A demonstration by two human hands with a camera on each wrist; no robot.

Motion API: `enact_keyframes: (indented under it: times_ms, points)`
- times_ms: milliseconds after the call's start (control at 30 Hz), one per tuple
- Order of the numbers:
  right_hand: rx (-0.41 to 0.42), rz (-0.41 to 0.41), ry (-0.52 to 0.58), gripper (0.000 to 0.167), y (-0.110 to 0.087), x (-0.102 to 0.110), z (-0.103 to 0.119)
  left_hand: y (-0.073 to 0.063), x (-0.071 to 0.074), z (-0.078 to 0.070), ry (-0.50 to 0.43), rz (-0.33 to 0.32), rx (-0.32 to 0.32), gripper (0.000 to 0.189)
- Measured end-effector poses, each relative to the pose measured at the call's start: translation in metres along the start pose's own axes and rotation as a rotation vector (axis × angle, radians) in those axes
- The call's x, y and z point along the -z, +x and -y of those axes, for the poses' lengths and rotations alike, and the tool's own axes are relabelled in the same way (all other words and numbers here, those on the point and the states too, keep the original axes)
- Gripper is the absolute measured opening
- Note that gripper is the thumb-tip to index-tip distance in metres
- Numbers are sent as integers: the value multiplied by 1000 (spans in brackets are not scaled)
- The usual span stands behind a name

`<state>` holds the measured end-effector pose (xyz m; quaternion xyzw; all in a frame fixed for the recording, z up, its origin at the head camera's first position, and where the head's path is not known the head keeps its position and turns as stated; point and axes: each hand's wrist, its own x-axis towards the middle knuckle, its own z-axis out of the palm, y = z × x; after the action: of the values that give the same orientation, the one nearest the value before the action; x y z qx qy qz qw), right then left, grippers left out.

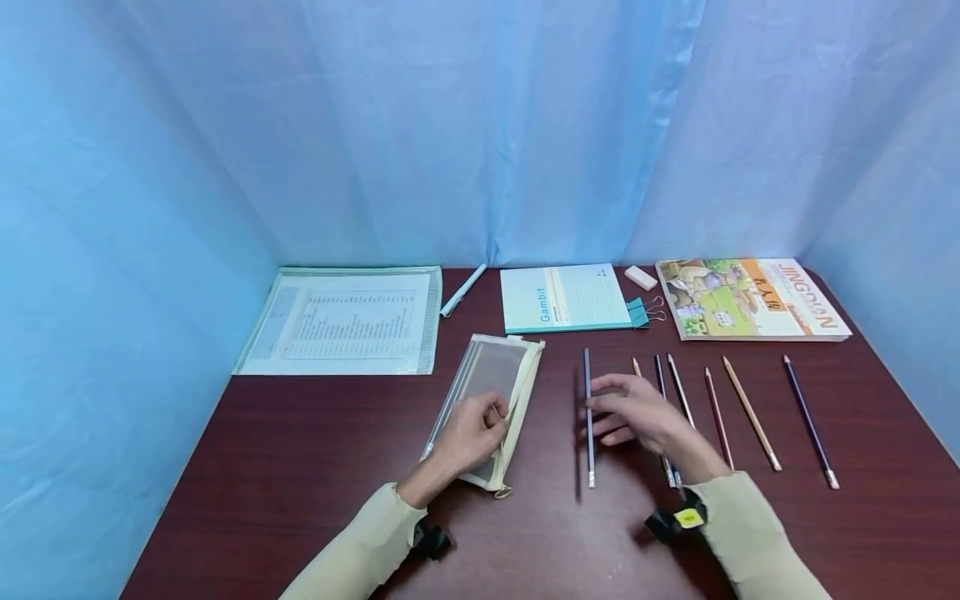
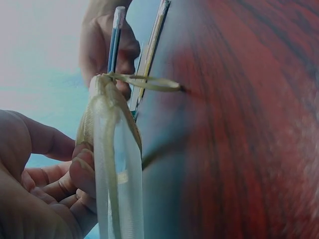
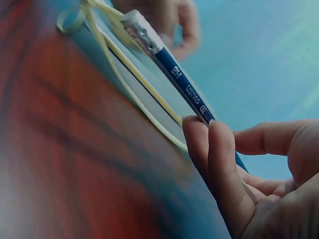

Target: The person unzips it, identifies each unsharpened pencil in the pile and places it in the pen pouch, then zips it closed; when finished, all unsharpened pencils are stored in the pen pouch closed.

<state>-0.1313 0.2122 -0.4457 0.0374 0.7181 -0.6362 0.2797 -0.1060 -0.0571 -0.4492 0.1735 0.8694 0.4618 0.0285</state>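
Note:
My left hand (image 1: 467, 435) pinches the edge of a see-through mesh pencil case (image 1: 492, 363) with cream trim, which lies slanted on the table. In the left wrist view, thumb and fingers grip the cream zipper edge of the case (image 2: 119, 164). To the right of it, my right hand (image 1: 643, 415) holds a blue pencil (image 1: 590, 450), pinched between thumb and fingers. The right wrist view shows its white eraser end and "HB" marking on the pencil (image 3: 179, 82). The pencil is raised, its shadow falling on the table beside it. The case's interior is mostly hidden.
Several pencils, among them a dark blue one (image 1: 810, 421) and a tan one (image 1: 752, 414), lie right of my right hand. Along the back are a document folder (image 1: 345, 321), a pen (image 1: 463, 292), a notebook (image 1: 562, 300), a binder clip (image 1: 638, 313), an eraser (image 1: 641, 278) and a book (image 1: 750, 300).

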Motion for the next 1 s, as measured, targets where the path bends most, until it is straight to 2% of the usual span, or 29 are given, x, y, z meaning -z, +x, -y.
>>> enact_keyframes:
  times_ms: [200,367,467,733,867,1000]
  points:
    - [-30,32,59,39,31,-52,3,0,1,-1,-5,5,4,9]
    - [-33,-29,118,29,53,-74,11,0,1,-2,-8,2,4,7]
    - [-29,-62,105,26,58,-81,15,0,1,-2,-3,-2,-4,6]
    - [-21,-94,-4,28,49,-83,21,0,3,-2,-1,2,-3,6]
    - [8,-107,-66,27,35,-71,21,0,2,-2,-4,0,-8,6]
    - [62,-144,-160,28,16,-49,22,0,2,-2,-11,0,-18,8]
